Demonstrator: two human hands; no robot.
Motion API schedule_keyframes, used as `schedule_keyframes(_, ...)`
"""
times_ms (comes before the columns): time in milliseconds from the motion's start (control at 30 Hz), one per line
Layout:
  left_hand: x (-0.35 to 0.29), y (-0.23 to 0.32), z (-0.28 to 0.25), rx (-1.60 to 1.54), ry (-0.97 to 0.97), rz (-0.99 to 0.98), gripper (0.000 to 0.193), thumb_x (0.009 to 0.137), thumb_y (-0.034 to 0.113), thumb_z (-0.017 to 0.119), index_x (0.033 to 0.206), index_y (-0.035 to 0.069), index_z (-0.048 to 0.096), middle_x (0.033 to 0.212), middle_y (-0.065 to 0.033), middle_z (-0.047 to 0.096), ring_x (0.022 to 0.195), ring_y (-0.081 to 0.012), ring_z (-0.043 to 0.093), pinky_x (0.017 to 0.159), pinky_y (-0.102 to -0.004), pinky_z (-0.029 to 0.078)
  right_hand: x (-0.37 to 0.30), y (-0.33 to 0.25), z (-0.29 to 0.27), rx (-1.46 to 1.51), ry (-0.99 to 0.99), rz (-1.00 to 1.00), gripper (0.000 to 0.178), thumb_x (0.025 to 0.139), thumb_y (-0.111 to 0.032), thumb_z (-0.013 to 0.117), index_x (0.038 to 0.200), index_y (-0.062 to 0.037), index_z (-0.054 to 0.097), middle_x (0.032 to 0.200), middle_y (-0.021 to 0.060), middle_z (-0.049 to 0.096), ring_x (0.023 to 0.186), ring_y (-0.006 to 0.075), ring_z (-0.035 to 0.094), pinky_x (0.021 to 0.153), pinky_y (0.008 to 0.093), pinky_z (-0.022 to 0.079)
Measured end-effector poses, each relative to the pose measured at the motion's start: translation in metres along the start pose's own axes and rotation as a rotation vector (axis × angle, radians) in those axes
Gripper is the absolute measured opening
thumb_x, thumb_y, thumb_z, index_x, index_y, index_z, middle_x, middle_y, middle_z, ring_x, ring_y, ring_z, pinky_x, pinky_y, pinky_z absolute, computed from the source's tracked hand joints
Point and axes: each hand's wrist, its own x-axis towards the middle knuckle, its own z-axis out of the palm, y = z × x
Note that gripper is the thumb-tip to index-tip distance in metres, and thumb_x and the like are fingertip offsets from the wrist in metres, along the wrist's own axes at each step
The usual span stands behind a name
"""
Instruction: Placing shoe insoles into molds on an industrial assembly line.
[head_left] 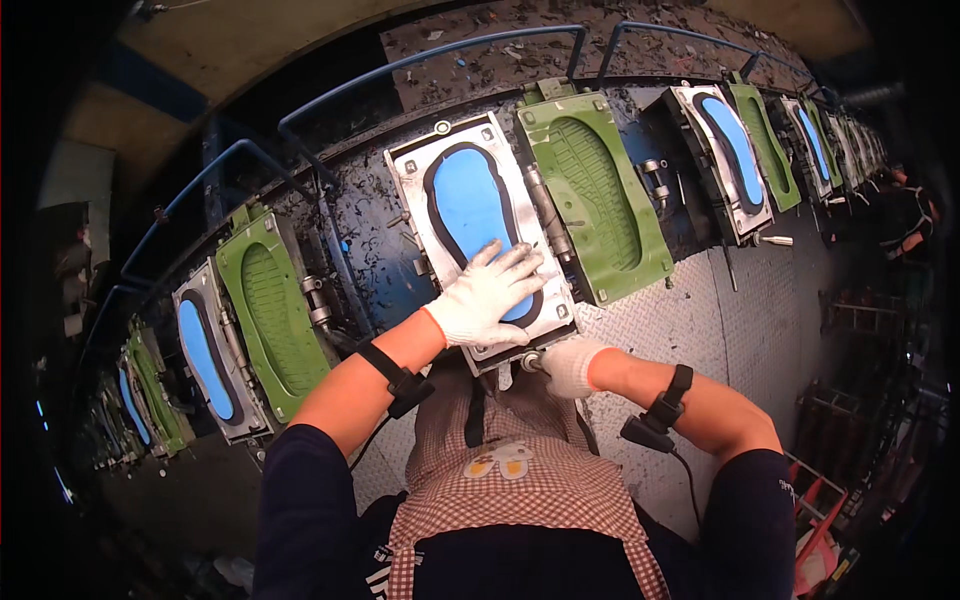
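My left hand (488,302), in a white glove, lies flat with fingers apart on the lower part of a blue insole-shaped piece (470,200). That piece has a black rim and sits in a silver metal shoe-sole mould (415,165). At the mould's near edge, my right hand (574,367), also white-gloved, is closed round a short metal handle (533,361); its fingertips are partly hidden. Hinged to the mould's right side is a green lid (625,205), turned back to show a sole-shaped hollow with a tread pattern.
On the left stands another mould (243,405) with a blue piece and its green lid (275,310) turned back. To the right are more such moulds (755,225) in a curved row. Blue rails (430,53) run behind them. Patterned metal floor plate (700,330) lies below.
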Motion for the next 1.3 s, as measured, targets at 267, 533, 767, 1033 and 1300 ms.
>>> schedule_keyframes(267, -0.065, -0.107, 0.035, -1.224, 1.497, -1.164, 0.063, 0.111, 0.047, 0.047, 0.154, 0.001, 0.045, 0.154, -0.0184, 0.053, 0.137, -0.0339, 0.055, 0.118, -0.0452, 0.041, -0.03, -0.01, 0.046, -0.123, 0.76, -0.178, 0.02, 0.086, -0.011, 0.062, 0.104, -0.0029, 0.065, 0.079, 0.0108, 0.065, 0.072, 0.0302, 0.071, 0.064, 0.0433, 0.057)
schedule_keyframes(533, -0.129, -0.034, 0.154, -1.572, 1.078, -1.177, 0.076, 0.106, 0.07, 0.038, 0.105, -0.001, 0.065, 0.078, -0.0092, 0.062, 0.068, -0.0235, 0.059, 0.071, -0.0392, 0.052, -0.024, 0.013, 0.035, -0.133, 0.743, -0.295, 0.018, 0.085, -0.011, 0.062, 0.101, -0.0045, 0.066, 0.08, 0.0117, 0.065, 0.072, 0.0315, 0.07, 0.065, 0.0435, 0.057)
schedule_keyframes(767, -0.149, 0.056, 0.137, -0.562, 0.969, -1.335, 0.032, 0.103, 0.031, 0.062, 0.113, 0.001, 0.071, 0.105, -0.0161, 0.071, 0.099, -0.0298, 0.069, 0.092, -0.041, 0.055, -0.077, 0.033, 0.014, 0.217, 0.722, -0.26, 0.041, 0.095, -0.03, 0.069, 0.128, -0.0065, 0.063, 0.111, 0.0178, 0.067, 0.105, 0.0373, 0.066, 0.091, 0.0473, 0.055)
schedule_keyframes(1033, -0.024, 0.083, 0.035, 0.049, 0.529, -0.636, 0.044, 0.084, 0.019, 0.078, 0.126, 0.01, 0.066, 0.14, -0.0164, 0.058, 0.134, -0.0403, 0.054, 0.109, -0.05, 0.048, -0.111, 0.08, 0.017, 0.404, 0.697, -0.101, 0.041, 0.097, -0.027, 0.067, 0.13, -0.0018, 0.066, 0.116, 0.0208, 0.068, 0.109, 0.039, 0.068, 0.096, 0.0434, 0.054)
schedule_keyframes(1300, 0.045, -0.004, -0.01, 0.202, 0.428, -0.874, 0.073, 0.097, 0.044, 0.062, 0.151, -0.004, 0.047, 0.16, -0.0268, 0.043, 0.151, -0.0427, 0.036, 0.127, -0.0527, 0.025, -0.137, 0.143, 0.041, 0.512, 0.81, 0.047, 0.035, 0.096, -0.017, 0.066, 0.126, 0.0014, 0.067, 0.113, 0.0215, 0.071, 0.108, 0.0355, 0.071, 0.094, 0.0409, 0.056)
